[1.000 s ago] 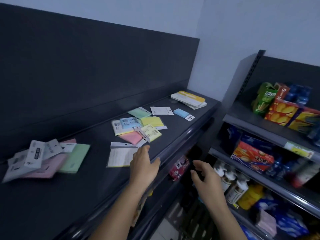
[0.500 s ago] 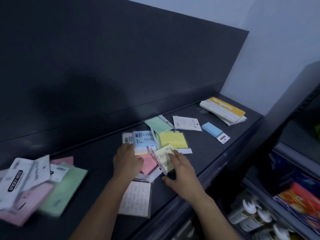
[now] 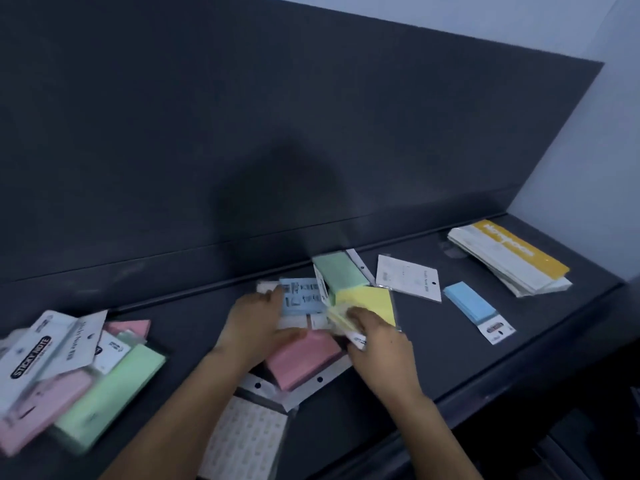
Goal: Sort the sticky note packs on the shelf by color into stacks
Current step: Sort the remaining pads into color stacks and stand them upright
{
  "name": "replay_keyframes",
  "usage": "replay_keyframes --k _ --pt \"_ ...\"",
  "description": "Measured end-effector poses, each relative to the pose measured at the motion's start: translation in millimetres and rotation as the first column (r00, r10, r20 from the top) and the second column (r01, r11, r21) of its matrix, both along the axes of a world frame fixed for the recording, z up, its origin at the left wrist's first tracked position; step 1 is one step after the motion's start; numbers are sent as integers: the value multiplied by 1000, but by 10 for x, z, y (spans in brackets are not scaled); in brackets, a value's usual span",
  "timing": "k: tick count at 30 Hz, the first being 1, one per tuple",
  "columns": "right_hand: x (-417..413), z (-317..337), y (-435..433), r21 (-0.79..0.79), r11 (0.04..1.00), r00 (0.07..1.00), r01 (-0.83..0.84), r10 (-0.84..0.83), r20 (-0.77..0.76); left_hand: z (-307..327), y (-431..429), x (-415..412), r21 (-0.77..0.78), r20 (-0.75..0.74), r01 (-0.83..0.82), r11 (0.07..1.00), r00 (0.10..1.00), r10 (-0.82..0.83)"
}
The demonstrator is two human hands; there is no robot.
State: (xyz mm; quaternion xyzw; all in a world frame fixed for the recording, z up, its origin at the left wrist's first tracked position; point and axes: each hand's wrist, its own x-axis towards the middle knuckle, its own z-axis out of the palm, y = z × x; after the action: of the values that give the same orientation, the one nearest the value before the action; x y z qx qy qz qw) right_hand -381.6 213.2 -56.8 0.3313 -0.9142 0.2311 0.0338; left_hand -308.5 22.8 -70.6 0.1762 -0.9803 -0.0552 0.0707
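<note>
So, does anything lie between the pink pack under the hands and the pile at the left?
Nothing visible: only bare shelf separates the pink pack, under the left hand, from the left pile. The right hand grips a pale yellow pack.
</note>
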Motion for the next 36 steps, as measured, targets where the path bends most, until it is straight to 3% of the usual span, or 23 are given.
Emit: replay_keyframes --k 4,7,12,15,19,23,25,30,33,36 --pt "-284 124 77 -126 991 991 37 -20 132 57 63 -54 -120 83 115 986 991 -105" --pt "-458 142 107 -251 967 974 41 17 224 107 56 -18 -133 58 64 989 997 -56" --pt "-548 181 13 -498 867 888 -29 251 385 317 171 182 -130 -233 -110 985 970 77" --pt "-501 189 -124 -564 819 832 -102 381 403 439 230 364 63 -377 -220 973 898 228" --pt "-286 231 -350 -632 754 717 -177 539 442 506 281 694 484 -502 -299 822 675 541" --pt "81 221 -641 -694 698 537 -175 659 527 537 411 1099 835 -426 -162 526 414 804" --pt "320 218 -793 -697 693 437 -182 692 574 523 479 1342 905 -377 -83 417 301 876" --pt "1076 214 -1112 -694 662 266 -283 749 606 539 551 2195 954 -291 -58 295 70 954" --pt "1643 239 -1264 -710 626 188 -323 777 600 563 591 2812 965 -263 -36 261 -71 962" --pt "2254 276 -1381 -719 596 115 -357 792 600 603 637 3442 968 -251 -25 250 -148 957"
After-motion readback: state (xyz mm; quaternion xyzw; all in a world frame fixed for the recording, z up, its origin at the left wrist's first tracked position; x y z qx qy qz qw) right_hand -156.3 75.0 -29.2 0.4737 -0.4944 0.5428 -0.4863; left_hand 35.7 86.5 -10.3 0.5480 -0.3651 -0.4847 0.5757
